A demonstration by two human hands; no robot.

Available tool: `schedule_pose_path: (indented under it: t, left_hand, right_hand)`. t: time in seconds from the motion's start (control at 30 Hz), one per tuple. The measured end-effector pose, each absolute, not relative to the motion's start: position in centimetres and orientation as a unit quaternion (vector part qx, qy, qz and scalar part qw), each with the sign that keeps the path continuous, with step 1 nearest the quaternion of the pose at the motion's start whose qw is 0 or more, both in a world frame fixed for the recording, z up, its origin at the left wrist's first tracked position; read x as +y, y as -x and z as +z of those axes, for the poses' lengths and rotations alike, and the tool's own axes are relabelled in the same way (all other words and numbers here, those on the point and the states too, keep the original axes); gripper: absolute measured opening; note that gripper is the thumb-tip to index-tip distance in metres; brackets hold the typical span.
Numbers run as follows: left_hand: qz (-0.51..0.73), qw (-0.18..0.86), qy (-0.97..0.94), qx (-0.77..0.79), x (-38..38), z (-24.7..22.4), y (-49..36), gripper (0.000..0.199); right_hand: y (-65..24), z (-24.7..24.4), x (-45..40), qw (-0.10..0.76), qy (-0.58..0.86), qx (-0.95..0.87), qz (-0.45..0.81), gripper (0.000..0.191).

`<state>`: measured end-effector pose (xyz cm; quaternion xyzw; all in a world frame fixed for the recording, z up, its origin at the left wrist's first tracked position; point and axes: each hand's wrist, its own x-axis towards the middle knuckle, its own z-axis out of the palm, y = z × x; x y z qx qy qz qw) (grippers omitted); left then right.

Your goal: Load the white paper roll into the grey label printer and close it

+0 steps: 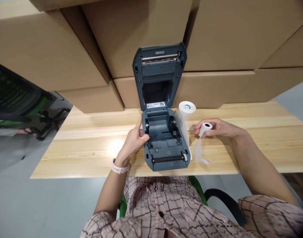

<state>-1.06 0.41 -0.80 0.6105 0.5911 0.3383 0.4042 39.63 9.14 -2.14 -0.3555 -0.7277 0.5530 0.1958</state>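
A dark grey label printer [163,142] sits on the table with its lid [160,76] raised and its roll bay bare. My left hand [135,140] grips the printer's left edge, thumb over the rim and fingers along the side. Right of the printer, my right hand [217,128] holds a small roll of white paper [206,126], its loose end [199,152] trailing down toward the tabletop. Between the printer and that hand stands a larger white label roll [186,108], with a strip unrolled along the printer's right side.
Large cardboard boxes [146,33] are stacked along the back of the wooden table [92,145], right behind the raised lid. The table's front edge runs close to my lap. A black and green chair [17,96] stands on the floor at the left.
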Motion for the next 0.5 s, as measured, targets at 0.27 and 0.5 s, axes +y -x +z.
schedule_pose_path:
  t: [0.27,0.5]
  left_hand:
    - [0.341,0.402,-0.616,0.585,0.2,-0.8,1.0,0.101]
    - [0.351,0.384,-0.631,0.575,0.4,-1.5,1.1,0.103]
  right_hand:
    - [-29.2,6.1,6.6,0.154,0.213,-0.866,0.425,0.056]
    - [-21.5,3.6,5.8,0.053,0.205,-0.941,0.265,0.062]
